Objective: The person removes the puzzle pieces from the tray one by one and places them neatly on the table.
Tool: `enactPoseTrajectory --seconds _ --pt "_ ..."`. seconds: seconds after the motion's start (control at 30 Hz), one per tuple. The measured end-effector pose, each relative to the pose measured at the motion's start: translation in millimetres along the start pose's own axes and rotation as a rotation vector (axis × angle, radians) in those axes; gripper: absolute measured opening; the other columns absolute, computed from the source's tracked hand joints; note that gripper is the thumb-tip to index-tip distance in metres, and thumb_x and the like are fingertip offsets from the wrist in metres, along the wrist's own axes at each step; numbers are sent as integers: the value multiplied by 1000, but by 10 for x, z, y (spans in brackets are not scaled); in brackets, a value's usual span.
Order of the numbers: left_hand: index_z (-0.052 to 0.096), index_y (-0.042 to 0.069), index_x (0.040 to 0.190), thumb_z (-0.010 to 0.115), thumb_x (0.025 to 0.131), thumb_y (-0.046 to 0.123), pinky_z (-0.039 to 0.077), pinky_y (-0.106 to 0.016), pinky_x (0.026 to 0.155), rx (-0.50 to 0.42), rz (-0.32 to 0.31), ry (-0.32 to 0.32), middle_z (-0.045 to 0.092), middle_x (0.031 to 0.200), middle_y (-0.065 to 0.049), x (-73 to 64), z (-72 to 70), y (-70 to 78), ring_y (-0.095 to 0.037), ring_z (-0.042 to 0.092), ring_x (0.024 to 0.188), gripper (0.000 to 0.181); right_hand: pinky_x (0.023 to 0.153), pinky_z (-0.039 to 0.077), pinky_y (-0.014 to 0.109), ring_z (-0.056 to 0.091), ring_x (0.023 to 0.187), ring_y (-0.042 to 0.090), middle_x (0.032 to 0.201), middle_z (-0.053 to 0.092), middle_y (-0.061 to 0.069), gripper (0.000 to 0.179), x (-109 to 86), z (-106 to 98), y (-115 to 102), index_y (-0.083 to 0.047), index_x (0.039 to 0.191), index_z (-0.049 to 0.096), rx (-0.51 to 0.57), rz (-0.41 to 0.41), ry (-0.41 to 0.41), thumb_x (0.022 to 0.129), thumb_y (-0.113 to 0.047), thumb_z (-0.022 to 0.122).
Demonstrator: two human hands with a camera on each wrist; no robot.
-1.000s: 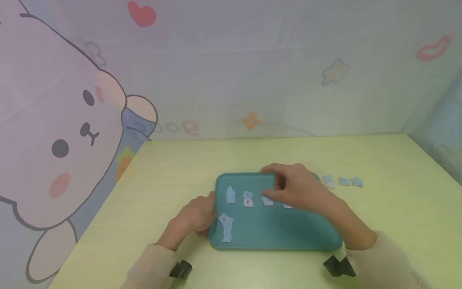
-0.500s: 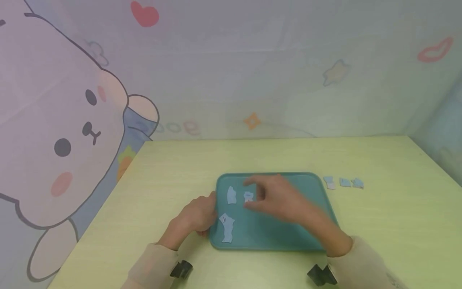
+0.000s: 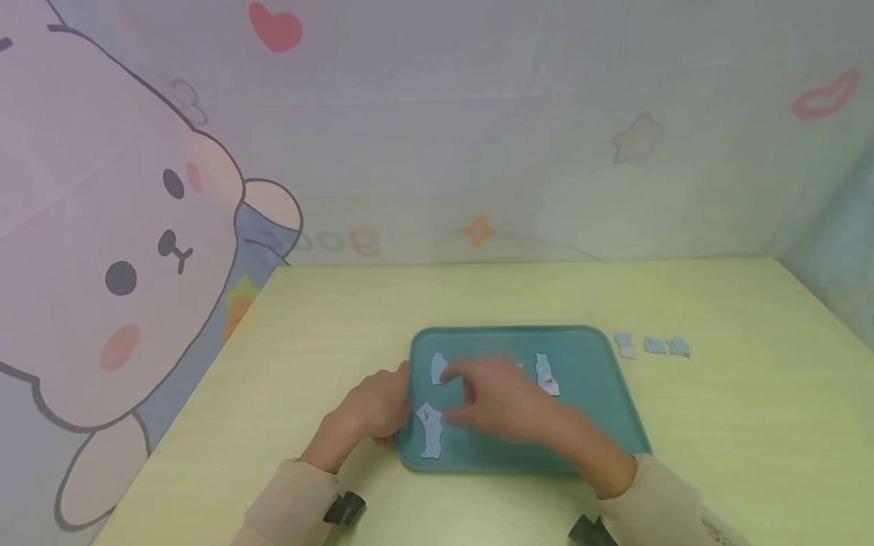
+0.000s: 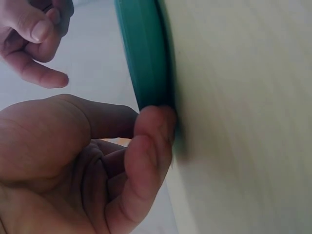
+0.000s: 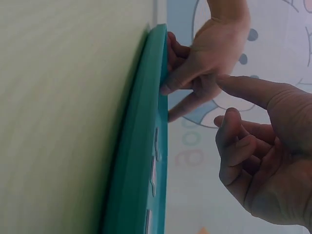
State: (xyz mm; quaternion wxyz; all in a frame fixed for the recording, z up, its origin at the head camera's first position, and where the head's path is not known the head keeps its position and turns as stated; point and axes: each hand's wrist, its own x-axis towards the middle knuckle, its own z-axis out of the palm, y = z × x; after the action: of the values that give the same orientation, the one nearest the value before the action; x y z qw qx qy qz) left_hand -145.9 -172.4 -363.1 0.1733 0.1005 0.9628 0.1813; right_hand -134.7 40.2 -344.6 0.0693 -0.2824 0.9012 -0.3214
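A teal tray [image 3: 587, 356] lies on the table, and my left hand [image 3: 375, 406] grips its left edge. In the left wrist view, the fingertips [image 4: 153, 122] curl at the tray's rim [image 4: 146, 58]. My right hand [image 3: 508, 402] hovers over the tray's left half with thumb and forefinger apart and nothing between them. Near those fingers are two torn pale-blue paper pieces, one at the upper left [image 3: 438, 369] and a longer marked one at the lower left [image 3: 432, 432]. Right of the hand lies another paper strip [image 3: 544, 373]. The hand hides other pieces.
Outside the tray, past its upper right corner, lie small paper scraps [image 3: 654, 346] on the pale yellow table [image 3: 724, 425]. A cartoon-printed cloth [image 3: 437, 152] hangs behind the table. Black wrist mounts [image 3: 344, 509] sit under the sleeves.
My right hand has swept left across the tray, uncovering the strip on the right and covering pieces in the middle. The left hand has stayed at the tray's edge.
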Motion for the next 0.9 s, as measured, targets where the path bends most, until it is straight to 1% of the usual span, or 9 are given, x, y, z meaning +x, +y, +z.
enactPoseTrajectory --seconds 0.2,0.4,0.6,0.7,0.73,0.83,0.9 --pt "39 -10 150 46 106 4 49 -29 47 13 2 2 61 68 -10 8 -5 6 -17 61 46 47 64 47 29 55 67 11 70 59 -6 48 7 79 -22 -6 129 72 -7 21 -25 87 -24 86" --pt "38 -11 151 47 106 4 49 -30 47 15 1 0 61 67 -10 5 -6 9 -17 62 45 48 66 48 31 56 69 11 72 61 -6 49 40 155 -17 -5 128 72 -9 30 -42 86 -24 87" --pt "37 -12 152 46 107 5 48 -29 46 25 9 4 61 66 -10 0 -2 6 -16 61 44 49 66 48 29 54 65 9 66 59 -7 56 58 236 9 -4 131 71 -28 44 -72 85 -29 89" --pt "37 -12 151 46 107 4 48 -29 46 28 13 6 61 64 -10 0 1 5 -16 61 44 48 74 52 31 54 66 10 64 59 -7 61 57 260 25 -4 134 70 -47 50 -93 84 -33 89" --pt "38 -12 151 46 106 4 48 -29 46 28 14 7 61 64 -10 0 2 5 -16 61 44 48 78 53 34 56 67 11 64 60 -6 62 55 264 27 -4 134 70 -51 50 -98 84 -33 89" --pt "40 -11 148 46 105 3 47 -29 46 27 13 12 61 63 -10 -1 -1 8 -16 60 44 46 94 55 41 65 86 16 82 73 -1 64 48 272 27 -4 135 70 -64 55 -103 83 -35 90" --pt "41 -11 147 46 105 3 48 -29 46 26 12 14 61 63 -10 -3 -3 10 -16 60 44 45 101 54 46 69 102 23 102 78 5 64 41 276 20 -4 134 70 -68 60 -104 82 -35 91"
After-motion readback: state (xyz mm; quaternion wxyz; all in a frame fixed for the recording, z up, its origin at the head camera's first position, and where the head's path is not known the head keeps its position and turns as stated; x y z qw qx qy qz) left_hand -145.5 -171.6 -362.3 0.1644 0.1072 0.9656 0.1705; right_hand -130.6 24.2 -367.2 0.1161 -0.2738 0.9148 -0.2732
